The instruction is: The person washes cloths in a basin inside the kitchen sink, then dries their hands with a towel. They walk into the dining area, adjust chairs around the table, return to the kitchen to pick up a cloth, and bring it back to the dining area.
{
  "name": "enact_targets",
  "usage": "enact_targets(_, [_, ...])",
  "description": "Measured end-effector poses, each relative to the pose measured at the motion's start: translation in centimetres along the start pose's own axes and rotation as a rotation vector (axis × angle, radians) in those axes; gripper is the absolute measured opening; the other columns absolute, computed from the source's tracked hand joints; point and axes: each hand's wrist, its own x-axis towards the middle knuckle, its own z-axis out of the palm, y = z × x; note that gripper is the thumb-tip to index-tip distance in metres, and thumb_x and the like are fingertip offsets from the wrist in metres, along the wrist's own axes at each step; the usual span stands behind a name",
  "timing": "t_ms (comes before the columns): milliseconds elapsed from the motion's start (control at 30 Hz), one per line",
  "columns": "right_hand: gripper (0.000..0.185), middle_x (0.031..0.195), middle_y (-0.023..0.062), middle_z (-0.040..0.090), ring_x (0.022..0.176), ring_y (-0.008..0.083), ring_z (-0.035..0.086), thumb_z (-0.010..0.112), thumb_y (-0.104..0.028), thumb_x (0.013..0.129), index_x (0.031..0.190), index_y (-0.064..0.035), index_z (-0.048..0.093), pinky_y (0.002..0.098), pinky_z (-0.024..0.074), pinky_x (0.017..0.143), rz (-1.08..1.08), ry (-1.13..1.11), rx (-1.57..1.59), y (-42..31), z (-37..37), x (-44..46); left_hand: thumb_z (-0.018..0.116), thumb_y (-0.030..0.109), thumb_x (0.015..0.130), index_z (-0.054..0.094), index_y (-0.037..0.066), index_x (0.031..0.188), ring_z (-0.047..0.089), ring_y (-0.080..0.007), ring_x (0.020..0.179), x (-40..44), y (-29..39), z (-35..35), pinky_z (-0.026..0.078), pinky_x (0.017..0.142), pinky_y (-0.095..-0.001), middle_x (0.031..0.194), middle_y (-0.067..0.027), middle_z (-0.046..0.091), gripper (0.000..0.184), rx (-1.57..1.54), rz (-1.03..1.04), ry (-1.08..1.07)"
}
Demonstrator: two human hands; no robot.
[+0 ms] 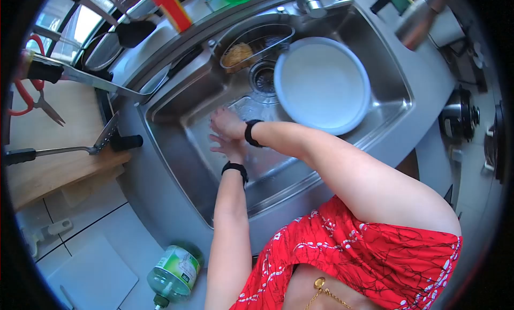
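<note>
Both hands are low in the left half of the steel sink (pixel 187 125), close together, with a black band on each wrist. My right hand (pixel 227 123) reaches in from the right and overlaps my left hand (pixel 229 148). The left fingers are stretched out and apart, pointing left. The right fingers also look apart, though partly hidden. No object shows in either hand. Wet, shiny patches lie on the sink floor beside them. A large white basin (pixel 322 85) stands in the sink to the right of the hands. The drain (pixel 263 78) lies beyond them.
A wire caddy (pixel 257 47) holds a yellowish scrubber (pixel 237 55) at the sink's back edge. The faucet (pixel 312 5) is behind. Left are red-handled scissors (pixel 40 102), a slotted turner (pixel 101 138) and a wooden board (pixel 59 171). A green pump bottle (pixel 174 272) stands at lower left.
</note>
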Motion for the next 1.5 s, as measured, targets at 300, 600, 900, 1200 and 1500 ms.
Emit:
enact_targets(300, [0.033,0.094,0.0193,0.06,0.092,0.0308,0.056,0.062,-0.02,0.071,0.096,0.0011,0.06,0.0369,0.0451,0.08,0.332,0.101,0.715,0.5,-8.7,-2.8,0.06,0.041,0.075,0.051,0.008,0.116,0.054,-0.0349,0.102,6.1,-5.2,-4.0,0.044,0.08,-0.0443,0.107,-0.0166,0.06,0.054,-0.514,0.255,-0.074])
enact_targets(600, [0.034,0.09,0.0098,0.063,0.083,0.0167,0.059,0.068,-0.021,0.072,0.1,-0.0022,0.059,0.0297,0.0469,0.072,0.258,0.29,0.8,7.3,-21.8,-8.1,0.065,0.016,0.073,0.052,0.003,0.116,0.057,-0.0152,0.077,-3.0,1.2,-23.3,0.045,0.071,-0.0285,0.091,-0.0051,0.061,0.047,-1.084,0.499,-0.365])
enact_targets(900, [0.031,0.083,0.0138,0.06,0.078,0.0227,0.058,0.069,-0.022,0.07,0.089,-0.0013,0.056,0.0346,0.044,0.069,0.407,0.21,0.456,13.5,-20.7,-17.2,0.057,0.018,0.078,0.058,0.006,0.108,0.055,-0.0335,0.09,0.2,7.6,-14.1,0.044,0.08,-0.0394,0.091,-0.0188,0.056,0.032,-0.559,0.877,0.268])
enact_targets(1200, [0.041,0.101,0.0177,0.057,0.095,0.032,0.055,0.071,-0.027,0.07,0.1,-0.0026,0.057,0.0373,0.0438,0.08,0.319,0.338,0.302,13.4,-18.3,-19.4,0.063,0.023,0.076,0.055,0.007,0.114,0.054,-0.0332,0.098,-0.2,7.5,-13.3,0.043,0.087,-0.0381,0.109,-0.0211,0.051,0.042,-0.514,0.811,0.196])
enact_targets(1500, [0.026,0.113,0.0195,0.052,0.103,0.0349,0.052,0.058,-0.012,0.075,0.099,-0.0014,0.06,0.0405,0.042,0.088,0.377,-0.035,-0.165,17.0,-13.2,-17.2,0.071,0.024,0.068,0.048,-0.002,0.114,0.042,-0.0412,0.115,-0.7,9.1,-9.0,0.037,0.096,-0.0413,0.129,-0.026,0.037,0.057,-0.268,0.702,0.173])
